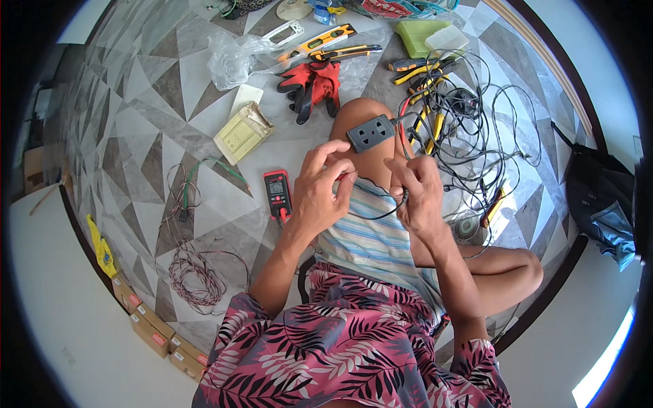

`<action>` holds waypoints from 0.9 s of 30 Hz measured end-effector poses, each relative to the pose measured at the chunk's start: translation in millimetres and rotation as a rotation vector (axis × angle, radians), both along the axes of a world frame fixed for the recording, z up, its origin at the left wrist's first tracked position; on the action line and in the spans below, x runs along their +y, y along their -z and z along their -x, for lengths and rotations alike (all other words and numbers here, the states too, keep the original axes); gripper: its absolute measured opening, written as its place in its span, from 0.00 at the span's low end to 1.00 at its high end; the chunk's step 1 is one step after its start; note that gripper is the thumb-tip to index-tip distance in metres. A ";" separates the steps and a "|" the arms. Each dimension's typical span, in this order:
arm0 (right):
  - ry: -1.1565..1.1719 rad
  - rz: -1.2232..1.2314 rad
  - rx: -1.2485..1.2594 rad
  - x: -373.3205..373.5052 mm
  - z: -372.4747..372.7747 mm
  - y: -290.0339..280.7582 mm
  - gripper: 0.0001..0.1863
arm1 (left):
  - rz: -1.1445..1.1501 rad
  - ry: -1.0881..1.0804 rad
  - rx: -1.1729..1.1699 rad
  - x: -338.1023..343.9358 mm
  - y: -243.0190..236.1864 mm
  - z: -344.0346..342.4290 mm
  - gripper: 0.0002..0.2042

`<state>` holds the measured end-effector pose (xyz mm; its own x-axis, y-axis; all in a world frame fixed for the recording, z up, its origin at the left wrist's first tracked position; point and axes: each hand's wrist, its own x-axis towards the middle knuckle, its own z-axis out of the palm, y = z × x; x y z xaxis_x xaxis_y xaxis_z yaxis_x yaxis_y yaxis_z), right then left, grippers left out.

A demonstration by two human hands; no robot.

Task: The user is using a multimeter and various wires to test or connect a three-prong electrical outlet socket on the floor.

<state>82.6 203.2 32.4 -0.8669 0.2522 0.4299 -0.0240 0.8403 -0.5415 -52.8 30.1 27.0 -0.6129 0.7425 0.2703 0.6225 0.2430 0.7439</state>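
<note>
A thin black cable [376, 217] curves across my lap between my two hands. My left hand [325, 187] pinches it with thumb and index finger; the part between the fingertips is too small to make out. My right hand [417, 194] is closed around the same cable on the other side. Just beyond them, a dark grey two-outlet socket block [371, 134] rests on my bent leg, its cord leading off to the right. A red and black handheld tester [277, 193] lies on the floor beside my left hand.
At right spreads a tangle of black cables [476, 129] with yellow-handled pliers [420, 73]. Red and black gloves [309, 87], a yellow spirit level [320, 42], a plastic bag [235, 60] and a green container [416, 37] lie ahead. Coiled wire [197, 277] and cardboard boxes [151, 331] are left.
</note>
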 end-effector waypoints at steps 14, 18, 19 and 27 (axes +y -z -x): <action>-0.052 0.108 0.044 14.6 45.1 6.4 0.12 | 0.170 0.101 0.055 4.0 8.1 13.6 0.05; -0.053 0.020 -0.023 11.1 52.0 8.9 0.11 | 0.173 0.091 0.071 4.4 9.5 14.3 0.06; -0.057 -0.004 -0.026 10.0 53.1 8.8 0.11 | 0.178 0.082 0.069 4.3 9.0 14.4 0.06; -0.070 -0.049 0.012 9.2 53.7 5.3 0.11 | 0.126 0.054 0.035 6.9 11.3 11.8 0.06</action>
<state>28.9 212.4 27.0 -0.8763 0.1693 0.4510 -0.0904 0.8618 -0.4992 -64.6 37.0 15.7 -0.5627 0.8037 0.1935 0.6625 0.2984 0.6871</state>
